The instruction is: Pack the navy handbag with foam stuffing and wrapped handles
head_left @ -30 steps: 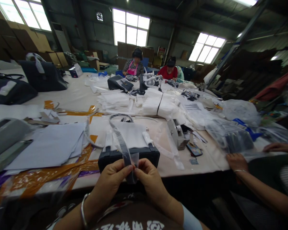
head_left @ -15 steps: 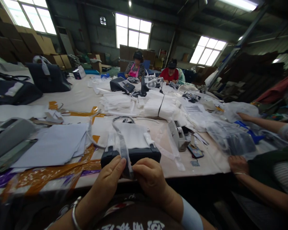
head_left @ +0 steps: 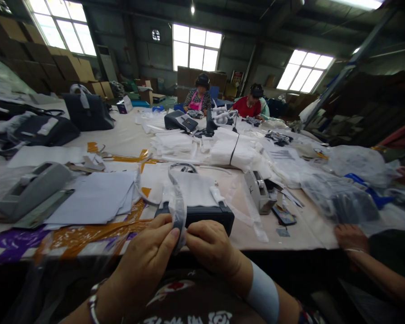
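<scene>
A dark handbag (head_left: 202,213) wrapped in white tissue lies at the near table edge. Its long strap (head_left: 176,198), sheathed in clear plastic film, loops up from the bag and comes down between my hands. My left hand (head_left: 147,261) pinches the strap's lower end with thumb and fingers closed. My right hand (head_left: 212,249) is curled closed against the same strap end, touching the left thumb. Both hands hover just in front of the bag, above my lap.
A grey tape dispenser (head_left: 30,186) sits at the left, another dispenser (head_left: 258,192) to the bag's right. White sheets (head_left: 94,198), orange film strips and stacks of white wrapping cover the table. A neighbour's hand (head_left: 351,237) rests at right. Two people work at the far end.
My hands have slid down the strap toward its lower end and come closer together. The neighbour's far arm has drawn back to the right. The camera view has shifted slightly.
</scene>
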Tool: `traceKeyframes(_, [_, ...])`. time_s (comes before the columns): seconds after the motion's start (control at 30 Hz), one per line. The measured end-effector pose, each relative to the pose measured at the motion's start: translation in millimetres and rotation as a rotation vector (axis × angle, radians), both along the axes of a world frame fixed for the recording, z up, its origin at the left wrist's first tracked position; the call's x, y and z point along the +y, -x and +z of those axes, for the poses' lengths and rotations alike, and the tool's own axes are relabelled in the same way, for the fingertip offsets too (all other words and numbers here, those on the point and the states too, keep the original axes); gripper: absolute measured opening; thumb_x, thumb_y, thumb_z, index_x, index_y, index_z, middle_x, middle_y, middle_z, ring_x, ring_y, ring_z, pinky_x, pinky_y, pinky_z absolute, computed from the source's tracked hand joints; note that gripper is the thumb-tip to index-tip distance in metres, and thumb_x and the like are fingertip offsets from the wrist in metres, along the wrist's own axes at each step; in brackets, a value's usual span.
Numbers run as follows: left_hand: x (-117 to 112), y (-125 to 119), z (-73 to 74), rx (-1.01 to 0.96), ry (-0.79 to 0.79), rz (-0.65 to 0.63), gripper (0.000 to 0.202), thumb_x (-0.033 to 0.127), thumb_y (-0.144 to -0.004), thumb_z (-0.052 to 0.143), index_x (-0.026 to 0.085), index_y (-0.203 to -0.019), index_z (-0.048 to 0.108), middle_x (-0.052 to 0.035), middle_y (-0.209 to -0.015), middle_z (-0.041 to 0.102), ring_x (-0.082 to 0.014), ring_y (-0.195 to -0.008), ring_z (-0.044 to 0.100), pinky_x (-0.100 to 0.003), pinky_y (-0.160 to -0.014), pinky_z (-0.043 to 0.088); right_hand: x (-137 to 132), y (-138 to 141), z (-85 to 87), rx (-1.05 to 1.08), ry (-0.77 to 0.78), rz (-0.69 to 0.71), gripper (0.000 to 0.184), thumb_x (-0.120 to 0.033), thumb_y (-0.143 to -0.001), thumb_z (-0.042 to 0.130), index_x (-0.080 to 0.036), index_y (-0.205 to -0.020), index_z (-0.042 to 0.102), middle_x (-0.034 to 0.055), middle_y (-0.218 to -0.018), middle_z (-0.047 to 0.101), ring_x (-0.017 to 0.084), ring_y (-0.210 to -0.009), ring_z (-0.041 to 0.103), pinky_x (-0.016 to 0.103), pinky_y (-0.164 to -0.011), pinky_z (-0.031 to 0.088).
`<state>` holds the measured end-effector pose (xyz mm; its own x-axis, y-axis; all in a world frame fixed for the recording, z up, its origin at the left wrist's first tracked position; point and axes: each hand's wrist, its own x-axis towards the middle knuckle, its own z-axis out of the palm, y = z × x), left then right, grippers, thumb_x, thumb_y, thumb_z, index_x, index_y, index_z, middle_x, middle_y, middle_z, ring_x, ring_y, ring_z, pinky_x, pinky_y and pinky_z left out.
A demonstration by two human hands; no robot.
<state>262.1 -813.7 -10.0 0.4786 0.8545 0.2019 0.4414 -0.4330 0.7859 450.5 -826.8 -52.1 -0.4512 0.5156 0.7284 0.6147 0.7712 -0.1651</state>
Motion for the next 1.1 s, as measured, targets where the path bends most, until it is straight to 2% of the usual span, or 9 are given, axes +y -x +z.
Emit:
traceKeyframes(0.13, [-2.6, 4.9, 5.2, -0.081, 0.100, -0.013, 0.024, 0.033, -0.085, 0.053, 0.021, -0.066, 0.061, -0.0043, -0.088, 0.061, -0.0197, -0.090, 0.054, -0.023, -0.085, 0.039, -1.4, -0.7, -0.4, 0.078, -0.010, 0.058, 0.017, -0.013, -0.084, 0.052, -0.021, -0.097, 0.060, 0.0040, -0.086, 0.063, 0.014, -0.074, 0.059, 0.027, -0.067, 0.048])
traceKeyframes(0.23, [-4.3, 8.0, 8.1, -0.202, 0.298, -0.011, 0.030, 0.039, -0.083, 0.057, 0.018, -0.062, 0.054, -0.0029, -0.077, 0.057, -0.0156, -0.074, 0.052, -0.023, -0.070, 0.042, 1.4, 0.9, 5.1, 0.092, -0.066, 0.127, 0.024, -0.012, -0.083, 0.053, -0.021, -0.105, 0.058, 0.0049, -0.085, 0.063, 0.016, -0.082, 0.061, 0.028, -0.073, 0.050])
traceKeyframes(0.4, [-12.1, 12.8, 12.3, -0.488, 0.608, 0.150, 0.030, 0.039, -0.075, 0.068, 0.018, -0.066, 0.048, 0.0039, -0.061, 0.046, -0.0087, -0.055, 0.042, -0.019, -0.052, 0.036, 9.8, 12.3, 14.8, 0.081, -0.121, 0.153, 0.016, -0.012, -0.083, 0.053, -0.020, -0.094, 0.060, 0.0052, -0.085, 0.063, 0.016, -0.084, 0.061, 0.028, -0.073, 0.051])
traceKeyframes(0.53, [-17.7, 17.7, 15.1, -0.579, 0.769, 0.194, 0.025, 0.035, -0.069, 0.073, 0.017, -0.078, 0.057, 0.0014, -0.067, 0.056, -0.0105, -0.059, 0.050, -0.020, -0.056, 0.041, 10.6, 21.3, 15.8, 0.105, -0.142, 0.131, 0.010, -0.013, -0.082, 0.057, -0.020, -0.088, 0.061, 0.0039, -0.082, 0.062, 0.014, -0.074, 0.058, 0.026, -0.066, 0.049])
traceKeyframes(0.67, [-20.8, 19.3, 16.6, -0.628, 0.845, 0.161, 0.021, 0.031, -0.069, 0.074, 0.016, -0.078, 0.063, -0.0008, -0.070, 0.059, -0.0116, -0.061, 0.054, -0.023, -0.061, 0.045, 4.5, 28.2, 11.2, 0.168, -0.076, 0.119, 0.009, -0.016, -0.083, 0.058, -0.022, -0.089, 0.060, 0.0023, -0.079, 0.061, 0.012, -0.067, 0.055, 0.025, -0.060, 0.046])
traceKeyframes(0.8, [-23.6, 16.8, 11.7, -0.642, 0.773, 0.174, 0.017, 0.029, -0.070, 0.074, 0.016, -0.075, 0.064, -0.0005, -0.070, 0.061, -0.0139, -0.066, 0.058, -0.025, -0.066, 0.047, -5.0, 35.2, 9.0, 0.433, 0.138, 0.074, 0.010, -0.014, -0.079, 0.061, -0.020, -0.085, 0.056, 0.0015, -0.077, 0.059, 0.011, -0.067, 0.054, 0.023, -0.061, 0.044])
traceKeyframes(0.9, [-25.7, 16.8, 3.2, -0.581, 0.621, 0.145, 0.014, 0.029, -0.075, 0.070, 0.017, -0.078, 0.065, -0.0007, -0.076, 0.064, -0.0157, -0.074, 0.061, -0.027, -0.072, 0.048, -13.9, 36.0, 13.3, 0.645, 0.477, 0.035, 0.006, -0.019, -0.078, 0.064, -0.018, -0.079, 0.058, 0.0012, -0.074, 0.058, 0.011, -0.067, 0.053, 0.023, -0.062, 0.044])
traceKeyframes(1.0, [-26.6, 19.1, -3.9, -0.373, 0.364, 0.064, 0.013, 0.031, -0.081, 0.064, 0.018, -0.083, 0.067, -0.0011, -0.081, 0.065, -0.0152, -0.078, 0.061, -0.025, -0.074, 0.047, -23.7, 31.3, 19.3, 0.825, 0.919, 0.163, 0.012, -0.026, -0.085, 0.057, -0.016, -0.085, 0.063, 0.0016, -0.074, 0.059, 0.011, -0.067, 0.052, 0.023, -0.063, 0.043])
traceKeyframes(1.1, [-27.7, 20.3, -5.2, -0.151, 0.045, -0.018, 0.010, 0.026, -0.085, 0.059, 0.020, -0.084, 0.067, -0.0002, -0.081, 0.064, -0.0118, -0.078, 0.060, -0.021, -0.072, 0.046, -32.8, 27.1, 22.5, 0.954, 1.119, 0.295, 0.019, -0.032, -0.085, 0.058, -0.014, -0.088, 0.064, 0.0005, -0.070, 0.057, 0.010, -0.063, 0.050, 0.022, -0.060, 0.042])
